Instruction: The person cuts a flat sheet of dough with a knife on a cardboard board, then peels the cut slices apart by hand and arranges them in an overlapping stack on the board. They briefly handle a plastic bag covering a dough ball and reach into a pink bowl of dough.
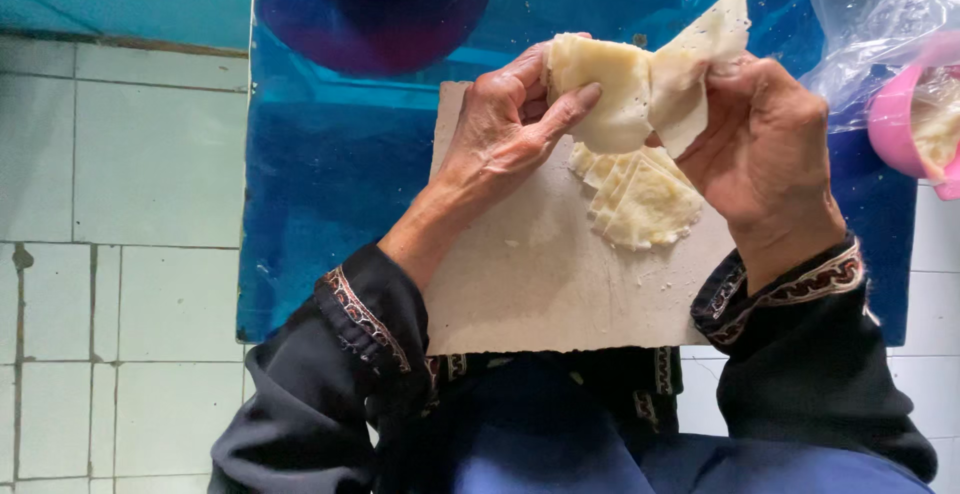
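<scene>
Pale, thin square dough wrapper [640,89] is pinched above a grey cardboard sheet [540,274] on the blue counter [330,154], left hand [505,129] and right hand [765,149] fingers closed on its folds; soft, light and tearable, it looks best held by the edges.

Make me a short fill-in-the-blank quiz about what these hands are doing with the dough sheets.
1. Both hands, the left hand and right hand, hold one pale dough wrapper that is being ____.
2. The stack of wrappers lies on a ____ board.
3. The table cover is ____ in colour.
4. At the right edge stands a ____ bowl.

Missing words: folded; cardboard; blue; pink
</scene>
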Motion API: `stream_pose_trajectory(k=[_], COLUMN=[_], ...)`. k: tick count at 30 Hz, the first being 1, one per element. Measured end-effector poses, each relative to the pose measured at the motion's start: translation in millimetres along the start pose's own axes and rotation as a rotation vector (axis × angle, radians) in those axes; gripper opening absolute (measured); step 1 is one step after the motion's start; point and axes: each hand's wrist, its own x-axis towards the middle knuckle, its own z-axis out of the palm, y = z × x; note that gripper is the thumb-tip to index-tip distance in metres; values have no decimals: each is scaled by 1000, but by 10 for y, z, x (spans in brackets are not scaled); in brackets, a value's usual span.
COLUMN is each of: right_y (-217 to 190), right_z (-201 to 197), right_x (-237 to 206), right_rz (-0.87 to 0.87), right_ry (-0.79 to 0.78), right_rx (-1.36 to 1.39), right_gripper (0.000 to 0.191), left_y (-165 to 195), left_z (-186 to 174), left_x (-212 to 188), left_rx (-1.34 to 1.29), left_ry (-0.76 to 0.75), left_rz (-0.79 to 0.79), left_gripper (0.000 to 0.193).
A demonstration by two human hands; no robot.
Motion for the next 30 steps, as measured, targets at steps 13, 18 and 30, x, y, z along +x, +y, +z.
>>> stream_pose_trajectory(k=[13, 18, 30], right_y=[87, 75, 488], right_z=[-251, -358, -357], right_x=[-270, -396, -754], right_rz=[-143, -614, -899], right_ry=[66, 140, -75], right_rx=[-258, -1068, -1723], right_gripper=[21, 21, 48], left_y=[-57, -38, -9], left_z=[-47, -70, -78], left_x=[5, -18, -19], left_rx=[-48, -55, 3], left_ry=[27, 100, 90], left_rz=[9, 3, 2], left_gripper=[39, 34, 31])
